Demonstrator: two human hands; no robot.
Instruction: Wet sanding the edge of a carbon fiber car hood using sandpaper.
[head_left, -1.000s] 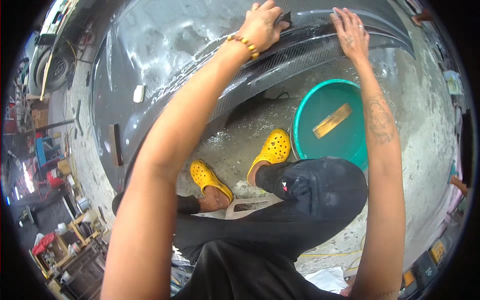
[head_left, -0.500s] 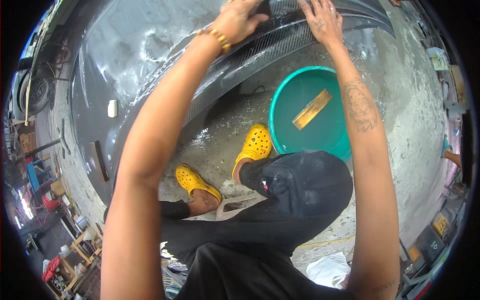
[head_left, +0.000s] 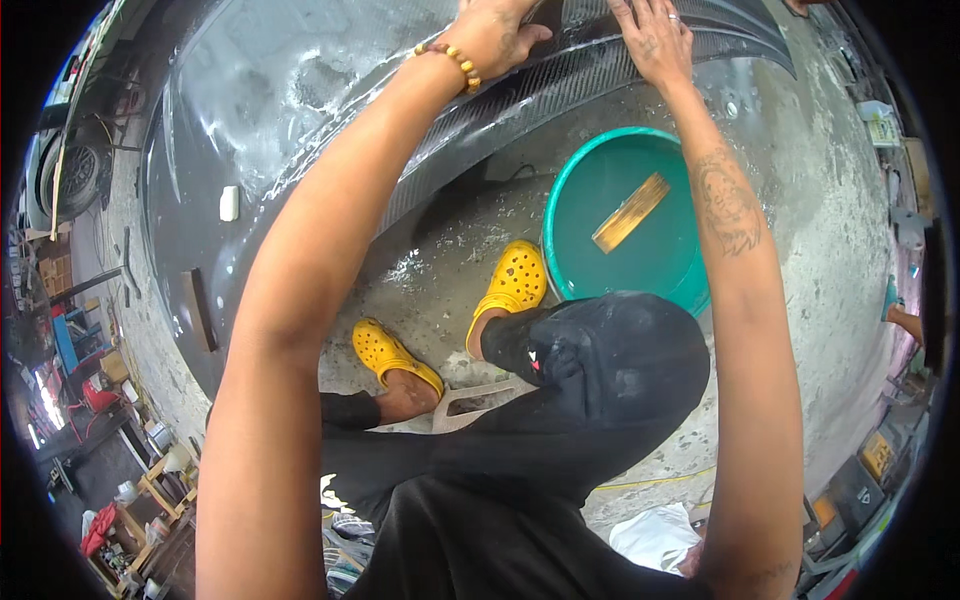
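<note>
Both hands have slid toward the top edge of the view since a second ago, and the teal basin now sits more central. On the far left a wet, dark grey car body panel (head_left: 260,130) fills the upper view, with a small white block (head_left: 229,203) lying on it. Next, the left hand (head_left: 500,30), wearing a beaded bracelet (head_left: 450,58), presses on the black carbon-weave trim strip (head_left: 560,80); its fingertips are cut off, so their grip cannot be told. Below stand yellow clogs (head_left: 450,325). Further right, the right hand (head_left: 650,35) lies flat, fingers spread, on the same strip. Beneath it sits a teal basin (head_left: 570,200) holding a yellowish flat block (head_left: 630,212).
</note>
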